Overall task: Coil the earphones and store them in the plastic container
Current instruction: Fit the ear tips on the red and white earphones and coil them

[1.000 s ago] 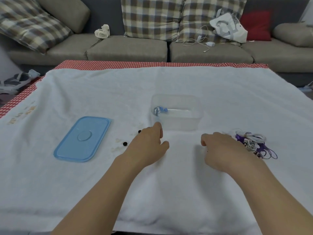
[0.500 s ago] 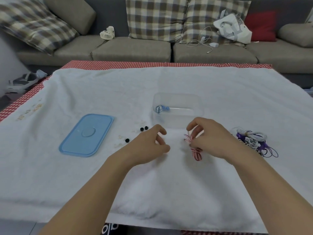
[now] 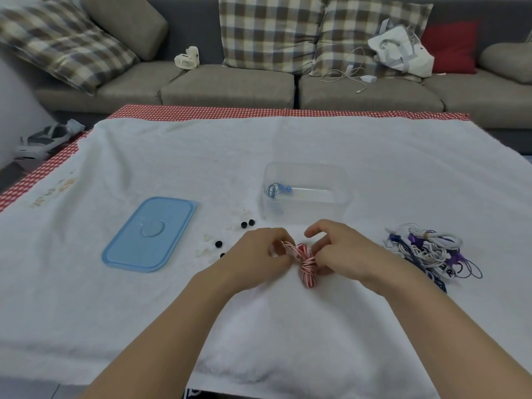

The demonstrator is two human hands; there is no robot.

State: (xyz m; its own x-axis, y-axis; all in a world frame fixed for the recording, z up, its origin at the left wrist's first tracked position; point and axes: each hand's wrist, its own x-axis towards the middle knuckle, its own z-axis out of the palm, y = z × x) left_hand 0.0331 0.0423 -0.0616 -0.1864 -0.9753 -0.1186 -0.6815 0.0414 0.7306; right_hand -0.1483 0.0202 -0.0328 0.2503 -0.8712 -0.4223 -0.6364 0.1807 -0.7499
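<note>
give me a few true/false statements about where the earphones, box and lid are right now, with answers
1. Both hands hold the red and white earphones. True: the left hand pinches a loose end and the right hand grips the bundle.
2. The plastic container is empty. False: a blue earphone lies inside it.
3. The blue lid is on the container. False: it lies flat on the white cloth, left of the container.
4. A tangle of white and purple earphones lies right of the right hand. True.
5. Small black ear tips lie between the lid and the container. True.
</note>
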